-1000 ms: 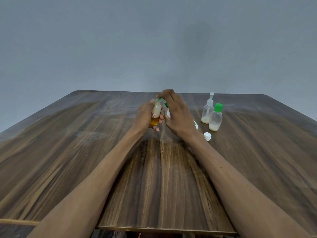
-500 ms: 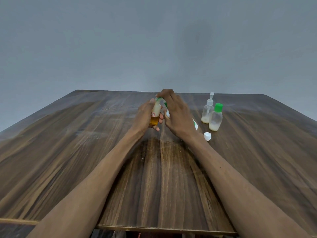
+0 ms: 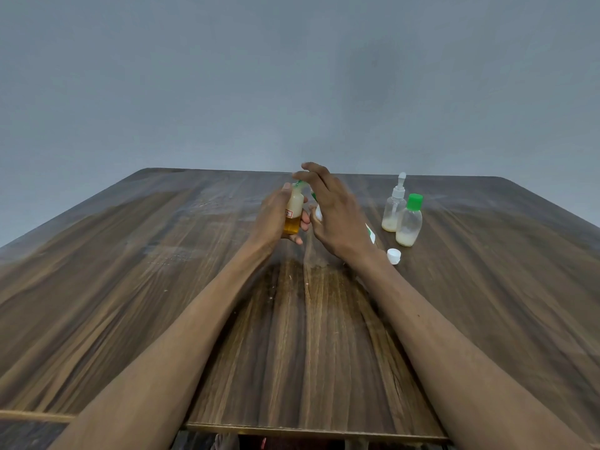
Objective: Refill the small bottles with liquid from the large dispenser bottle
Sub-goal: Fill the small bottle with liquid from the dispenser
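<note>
My left hand (image 3: 272, 219) grips a small bottle (image 3: 293, 212) upright above the table; it holds amber liquid low down and milky liquid above. Its mouth sits under a green nozzle. My right hand (image 3: 337, 216) hovers just to its right with fingers stretched out over the top of the large dispenser bottle (image 3: 370, 236), which is white and green and mostly hidden behind that hand. Whether the fingers touch the pump I cannot tell.
A clear spray bottle (image 3: 393, 209) and a green-capped small bottle (image 3: 409, 222), both with a little milky liquid, stand to the right. A loose white cap (image 3: 393, 255) lies in front of them. The wooden table (image 3: 292, 336) ends near my body.
My right hand's fingers, curled down over the dispenser top before, have lifted and straightened. The left hand and its bottle have stayed put.
</note>
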